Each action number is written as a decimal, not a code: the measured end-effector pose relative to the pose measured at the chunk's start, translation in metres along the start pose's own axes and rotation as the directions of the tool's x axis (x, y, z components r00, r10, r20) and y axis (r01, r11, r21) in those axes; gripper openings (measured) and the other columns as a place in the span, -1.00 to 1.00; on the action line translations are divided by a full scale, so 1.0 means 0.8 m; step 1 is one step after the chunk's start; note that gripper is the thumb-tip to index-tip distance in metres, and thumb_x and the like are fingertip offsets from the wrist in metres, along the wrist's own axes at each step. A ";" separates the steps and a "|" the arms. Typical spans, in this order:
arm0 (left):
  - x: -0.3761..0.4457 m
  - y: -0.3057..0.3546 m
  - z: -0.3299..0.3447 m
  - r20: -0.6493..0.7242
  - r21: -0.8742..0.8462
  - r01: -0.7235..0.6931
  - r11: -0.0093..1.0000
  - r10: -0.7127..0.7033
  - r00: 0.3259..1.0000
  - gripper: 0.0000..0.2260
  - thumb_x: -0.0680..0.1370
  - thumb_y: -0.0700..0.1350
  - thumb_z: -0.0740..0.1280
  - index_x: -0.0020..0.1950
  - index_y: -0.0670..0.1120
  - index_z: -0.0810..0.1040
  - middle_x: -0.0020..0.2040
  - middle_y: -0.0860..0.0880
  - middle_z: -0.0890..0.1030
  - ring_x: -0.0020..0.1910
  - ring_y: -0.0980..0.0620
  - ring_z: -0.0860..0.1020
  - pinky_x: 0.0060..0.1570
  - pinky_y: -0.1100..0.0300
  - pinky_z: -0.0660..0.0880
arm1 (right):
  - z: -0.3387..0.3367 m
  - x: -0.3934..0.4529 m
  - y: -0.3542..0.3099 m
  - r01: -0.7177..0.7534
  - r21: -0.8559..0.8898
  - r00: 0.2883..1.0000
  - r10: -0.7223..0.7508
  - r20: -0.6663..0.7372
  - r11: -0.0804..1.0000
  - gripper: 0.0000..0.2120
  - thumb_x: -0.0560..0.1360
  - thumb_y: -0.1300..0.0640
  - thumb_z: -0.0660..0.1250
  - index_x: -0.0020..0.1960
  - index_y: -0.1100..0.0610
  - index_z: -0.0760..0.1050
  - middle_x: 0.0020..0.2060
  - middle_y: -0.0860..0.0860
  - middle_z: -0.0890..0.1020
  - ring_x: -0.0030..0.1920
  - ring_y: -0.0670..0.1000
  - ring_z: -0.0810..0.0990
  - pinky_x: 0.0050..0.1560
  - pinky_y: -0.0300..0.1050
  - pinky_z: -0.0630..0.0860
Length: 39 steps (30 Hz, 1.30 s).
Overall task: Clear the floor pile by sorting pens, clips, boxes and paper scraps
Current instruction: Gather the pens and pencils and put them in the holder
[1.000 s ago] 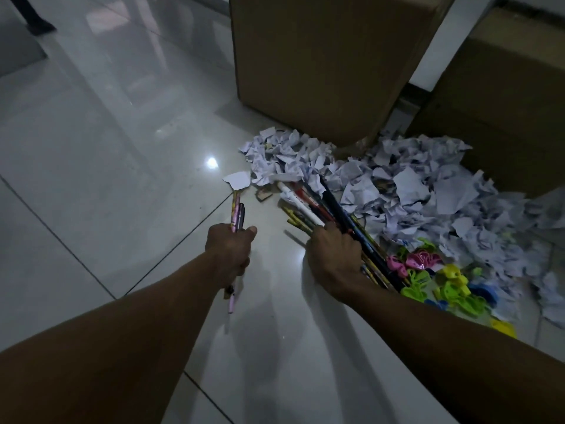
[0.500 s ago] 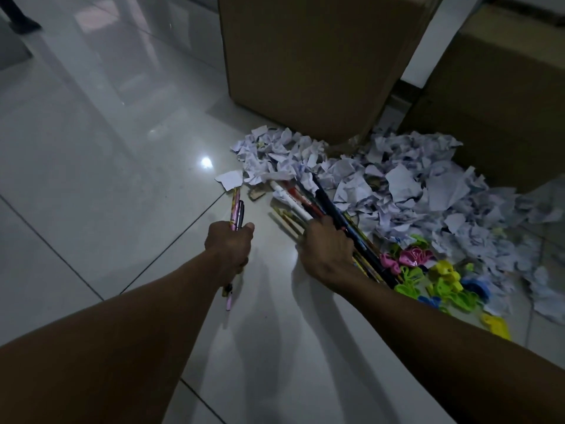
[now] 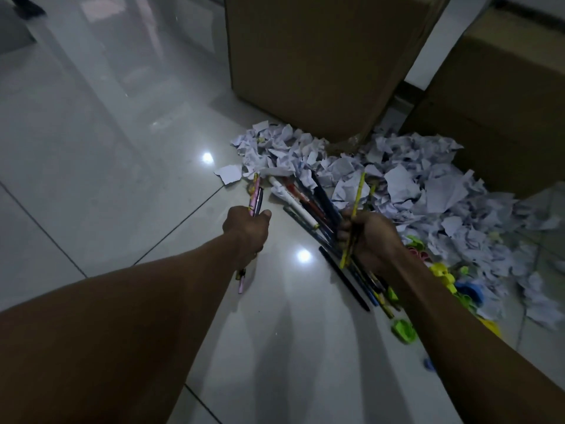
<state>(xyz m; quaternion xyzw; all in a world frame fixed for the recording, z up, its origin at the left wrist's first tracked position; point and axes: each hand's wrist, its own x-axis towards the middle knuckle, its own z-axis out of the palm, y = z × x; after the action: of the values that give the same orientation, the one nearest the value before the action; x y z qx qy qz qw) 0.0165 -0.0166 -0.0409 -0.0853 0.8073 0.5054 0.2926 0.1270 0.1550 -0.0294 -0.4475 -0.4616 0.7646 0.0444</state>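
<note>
Pen-sorting is under way. The left hand (image 3: 247,231) is curled round a small bundle of pens (image 3: 256,198), pink and dark ones, held upright above the floor (image 3: 107,148). The right hand (image 3: 367,237) pinches a yellow pencil (image 3: 354,215) lifted clear of the loose pens (image 3: 308,206) lying beside the paper scraps (image 3: 412,191). Clips (image 3: 443,276) lie under the right forearm, boxes (image 3: 321,62) behind. Next, likely, the pencil passes into the left bundle, which calls for loosening that grip without dropping any.
</note>
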 end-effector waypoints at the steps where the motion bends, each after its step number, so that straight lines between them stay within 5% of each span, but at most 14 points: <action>1: 0.001 0.000 0.001 -0.001 0.006 -0.005 1.000 0.005 1.000 -0.68 0.57 -0.02 0.32 0.13 -0.27 0.51 -0.38 -0.08 0.37 -0.57 0.00 0.30 -0.59 0.35 0.23 | 0.001 0.001 0.001 0.026 -0.087 0.999 -0.029 -0.028 0.996 -0.81 0.56 0.26 0.11 -0.22 0.12 0.33 -0.41 0.03 0.34 -0.47 0.00 0.31 -0.45 -0.15 0.23; 3: 0.004 -0.001 0.003 -0.003 0.023 -0.007 1.000 0.007 1.000 -0.66 0.57 -0.01 0.32 0.17 -0.28 0.51 -0.33 -0.10 0.39 -0.53 -0.02 0.33 -0.55 0.31 0.26 | 0.004 -0.002 0.005 0.211 -0.521 0.968 -0.252 -0.008 0.827 -0.78 0.53 0.12 0.29 -0.29 0.11 0.42 -0.43 -0.01 0.46 -0.46 -0.01 0.41 -0.44 -0.17 0.31; 5: 0.005 -0.003 0.001 -0.001 0.032 -0.008 0.999 0.008 1.000 -0.65 0.57 -0.01 0.33 0.16 -0.28 0.52 -0.32 -0.10 0.39 -0.51 -0.03 0.33 -0.52 0.29 0.26 | 0.008 -0.007 0.016 0.314 -0.893 0.891 -0.424 0.160 0.324 -0.80 0.44 -0.04 0.42 -0.23 0.08 0.58 -0.36 -0.02 0.60 -0.34 -0.01 0.56 -0.32 -0.15 0.50; 7: 0.005 -0.005 -0.003 0.000 0.038 -0.007 0.999 0.007 1.000 -0.68 0.56 -0.01 0.33 0.11 -0.27 0.52 -0.35 -0.09 0.38 -0.52 -0.04 0.32 -0.51 0.28 0.26 | 0.014 -0.002 0.030 0.249 -0.967 0.856 -0.480 0.194 0.053 -0.76 0.40 -0.07 0.41 -0.10 0.10 0.63 -0.23 0.05 0.65 -0.21 0.06 0.61 -0.19 -0.06 0.59; 12: 0.001 -0.013 -0.020 -0.022 0.058 -0.009 0.998 0.010 1.000 -0.71 0.57 -0.02 0.32 0.06 -0.27 0.53 -0.38 -0.09 0.38 -0.55 -0.04 0.32 -0.52 0.29 0.26 | 0.023 0.022 0.056 0.169 -0.986 0.848 -0.511 0.139 0.013 -0.66 0.40 -0.09 0.41 0.06 0.10 0.57 -0.06 0.11 0.65 -0.06 0.17 0.64 -0.07 0.13 0.61; 16: 0.003 -0.020 -0.033 -0.049 0.075 -0.007 0.997 0.010 0.999 -0.72 0.57 -0.03 0.32 0.04 -0.26 0.54 -0.37 -0.10 0.41 -0.53 -0.04 0.34 -0.51 0.27 0.28 | 0.027 0.020 0.053 0.198 -0.976 0.851 -0.510 0.125 0.092 -0.72 0.42 -0.04 0.42 0.00 0.13 0.60 -0.09 0.12 0.66 -0.08 0.17 0.64 -0.08 0.13 0.61; 23: 0.007 -0.019 -0.020 -0.016 0.096 -0.017 0.995 0.018 1.000 -0.68 0.56 -0.01 0.32 0.10 -0.27 0.52 -0.30 -0.12 0.41 -0.48 -0.05 0.35 -0.48 0.27 0.29 | 0.013 -0.002 0.010 0.339 -0.832 0.885 -0.448 0.125 0.438 -0.86 0.51 0.03 0.34 -0.01 0.09 0.51 -0.33 -0.03 0.65 -0.27 0.04 0.64 -0.21 -0.03 0.57; 25: 0.007 -0.014 -0.009 0.006 0.100 -0.031 0.995 0.030 1.000 -0.66 0.56 0.00 0.32 0.11 -0.28 0.52 -0.30 -0.13 0.41 -0.48 -0.06 0.35 -0.48 0.26 0.28 | 0.001 -0.011 0.005 0.323 -0.738 0.923 -0.369 0.107 0.592 -0.96 0.55 0.13 0.31 -0.03 0.09 0.53 -0.34 0.01 0.67 -0.29 0.07 0.66 -0.20 -0.01 0.58; 28: 0.007 -0.004 0.010 0.040 0.115 -0.050 0.992 0.046 0.998 -0.65 0.56 0.01 0.31 0.13 -0.27 0.52 -0.25 -0.16 0.45 -0.45 -0.06 0.36 -0.47 0.27 0.28 | -0.018 -0.030 0.000 0.252 -0.614 0.964 -0.249 0.092 0.748 -0.84 0.58 0.28 0.23 -0.11 0.20 0.56 -0.39 0.10 0.60 -0.38 0.03 0.56 -0.30 -0.14 0.47; 32: 0.003 0.007 0.033 0.084 0.132 -0.082 0.988 0.071 0.994 -0.64 0.57 0.01 0.31 0.16 -0.27 0.52 -0.12 -0.32 0.56 -0.36 -0.09 0.40 -0.47 0.27 0.29 | -0.035 -0.055 0.003 0.102 -0.544 0.993 -0.115 0.010 0.833 -0.82 0.58 0.31 0.12 -0.11 0.22 0.47 -0.44 0.10 0.51 -0.42 0.04 0.48 -0.46 -0.18 0.38; 35: -0.006 0.010 0.043 0.119 0.154 -0.086 0.984 0.068 0.991 -0.65 0.58 0.00 0.31 0.17 -0.27 0.51 -0.23 -0.17 0.47 -0.44 -0.05 0.39 -0.51 0.27 0.29 | -0.045 -0.059 0.028 0.158 -0.703 0.979 -0.204 0.018 0.693 -0.84 0.56 0.25 0.14 -0.17 0.18 0.42 -0.40 0.08 0.46 -0.40 0.06 0.44 -0.42 -0.14 0.35; 39: -0.009 0.010 0.048 0.139 0.168 -0.090 0.982 0.066 0.988 -0.66 0.57 0.01 0.31 0.14 -0.26 0.51 -0.28 -0.15 0.43 -0.47 -0.05 0.36 -0.52 0.27 0.28 | -0.047 -0.061 0.063 0.174 -0.980 0.917 -0.379 0.126 0.093 -0.79 0.43 -0.07 0.34 -0.06 0.05 0.46 -0.23 0.00 0.56 -0.16 0.10 0.59 -0.21 -0.09 0.49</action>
<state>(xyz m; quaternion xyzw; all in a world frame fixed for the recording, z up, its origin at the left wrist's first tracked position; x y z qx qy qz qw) 0.0337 0.0190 -0.0428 0.0063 0.8298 0.4485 0.3320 0.2004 0.1280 -0.0420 -0.3315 -0.9143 0.2196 -0.0765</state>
